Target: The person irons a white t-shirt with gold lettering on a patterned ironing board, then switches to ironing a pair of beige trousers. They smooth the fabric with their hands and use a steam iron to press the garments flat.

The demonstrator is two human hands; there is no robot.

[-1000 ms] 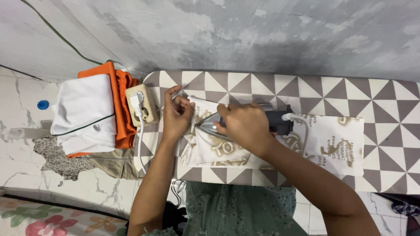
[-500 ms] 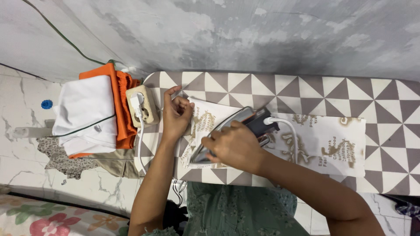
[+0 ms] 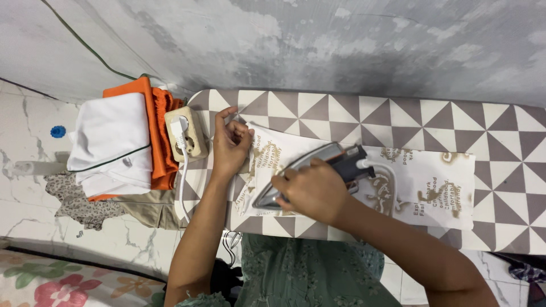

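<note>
Fingers of the right hand are clenched around the handle of the iron, which lies on the printed cloth, its pointed tip aimed toward the near left corner. The left hand presses the cloth's left edge, its fingers bent and pinching the fabric there.

To iron this stretch well, I judge the left hand should keep the edge taut and stay ahead of the tip and clear of the hot metal, while the right hand slides the iron in smooth, even strokes without lingering over the brown print, and keeps the white cord behind the iron, off the path.

Largest is the ironing board, a long padded surface with a rounded left end, covered in a taut pattern of grey-brown and white triangles. Across it lies the cloth, thin and off-white with brown printed lettering, mostly flat, slightly rumpled near the left hand. Left of the board sits a stack of folded clothes: smooth white fabric on top, orange beneath, tan at the bottom. The iron is wedge-shaped, with a shiny metal body and a dark plastic handle. Smallest is the cream power strip, blocky and hard, at the board's left end with a white plug in it.
</note>
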